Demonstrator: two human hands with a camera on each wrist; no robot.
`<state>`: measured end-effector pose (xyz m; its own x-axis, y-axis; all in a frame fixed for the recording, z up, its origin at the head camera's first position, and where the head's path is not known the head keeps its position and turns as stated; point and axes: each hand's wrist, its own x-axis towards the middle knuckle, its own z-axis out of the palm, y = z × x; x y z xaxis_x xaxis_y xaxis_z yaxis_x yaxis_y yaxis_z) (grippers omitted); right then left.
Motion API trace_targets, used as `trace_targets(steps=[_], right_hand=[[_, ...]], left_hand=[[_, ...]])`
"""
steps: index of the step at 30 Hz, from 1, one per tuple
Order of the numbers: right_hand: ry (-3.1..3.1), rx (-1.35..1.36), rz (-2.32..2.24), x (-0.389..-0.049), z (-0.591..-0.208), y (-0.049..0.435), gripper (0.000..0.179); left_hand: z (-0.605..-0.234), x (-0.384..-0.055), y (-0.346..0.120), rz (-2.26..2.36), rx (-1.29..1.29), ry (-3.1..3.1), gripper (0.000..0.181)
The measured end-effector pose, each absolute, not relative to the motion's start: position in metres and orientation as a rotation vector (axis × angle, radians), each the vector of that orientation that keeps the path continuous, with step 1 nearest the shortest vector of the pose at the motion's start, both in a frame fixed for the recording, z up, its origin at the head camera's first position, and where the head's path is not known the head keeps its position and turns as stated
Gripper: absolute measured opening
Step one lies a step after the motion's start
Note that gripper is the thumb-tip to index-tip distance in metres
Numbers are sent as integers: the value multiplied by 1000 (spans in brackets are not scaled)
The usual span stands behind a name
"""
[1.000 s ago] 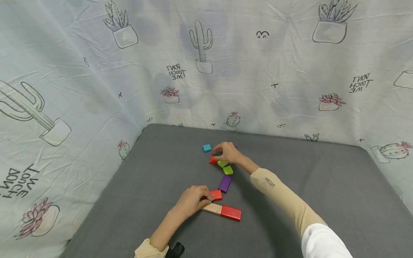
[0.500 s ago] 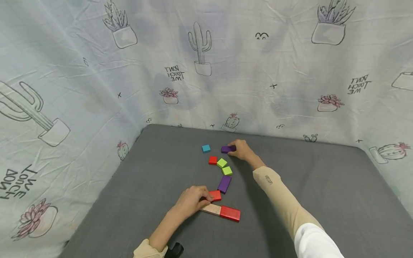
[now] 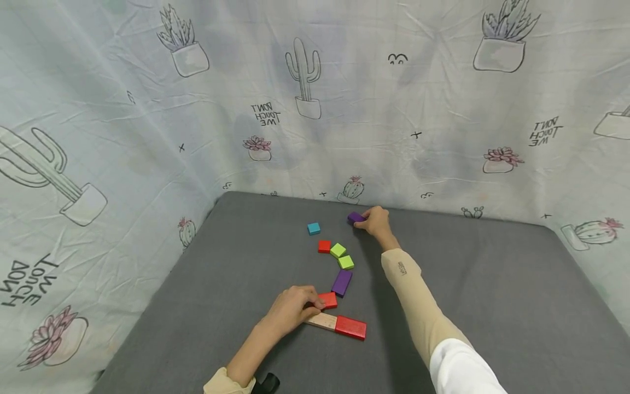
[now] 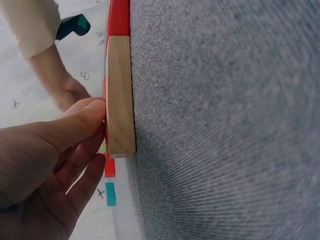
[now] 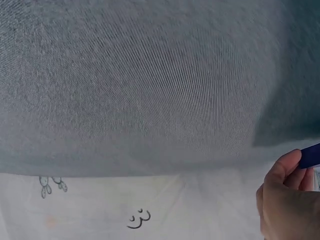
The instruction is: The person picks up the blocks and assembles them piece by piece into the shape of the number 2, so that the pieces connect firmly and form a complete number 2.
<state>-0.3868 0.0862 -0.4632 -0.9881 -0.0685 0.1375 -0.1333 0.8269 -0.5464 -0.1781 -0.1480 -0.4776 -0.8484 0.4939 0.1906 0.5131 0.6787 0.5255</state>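
At the back of the table, my right hand [image 3: 378, 221] pinches a purple block [image 3: 355, 218] by its right end, between thumb and fingers. In the right wrist view the same purple block [image 5: 311, 156] is cut off at the frame edge. Nearer the front, my left hand [image 3: 293, 306] holds the left end of a red block [image 3: 328, 300], which its fingers partly cover. Right in front of these fingertips lies a plain wooden block [image 4: 120, 95], end to end with a longer red block [image 3: 351, 328].
Beyond the held red block, a curved line runs through a second purple block [image 3: 342, 282], two lime green blocks [image 3: 346, 262] and a small red block [image 3: 324, 246]. A blue block [image 3: 313, 228] lies apart, farther back. A printed cloth [image 3: 364, 109] hangs behind the grey table [image 3: 467, 295].
My right hand moves from over the small red block to the purple block at the back, grips it, then shifts it slightly farther back and turns it. The left hand stays in place.
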Motion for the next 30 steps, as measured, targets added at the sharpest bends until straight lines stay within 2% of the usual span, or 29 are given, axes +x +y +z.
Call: trace_targets(steps=[6,16,30], right_hand=[[-2779,60,991,-388,-450,86,33],[-2731,159,1126,-387,-431,75,33],[-2642,361,1303,-372,-425,64,32]], left_hand=[[-479,-178,-148,-908,-857,-2842,10],[-477,-178,-147,-903,-851,-2842,10],[-482,-179,-148,-860,-856,-2815,8]])
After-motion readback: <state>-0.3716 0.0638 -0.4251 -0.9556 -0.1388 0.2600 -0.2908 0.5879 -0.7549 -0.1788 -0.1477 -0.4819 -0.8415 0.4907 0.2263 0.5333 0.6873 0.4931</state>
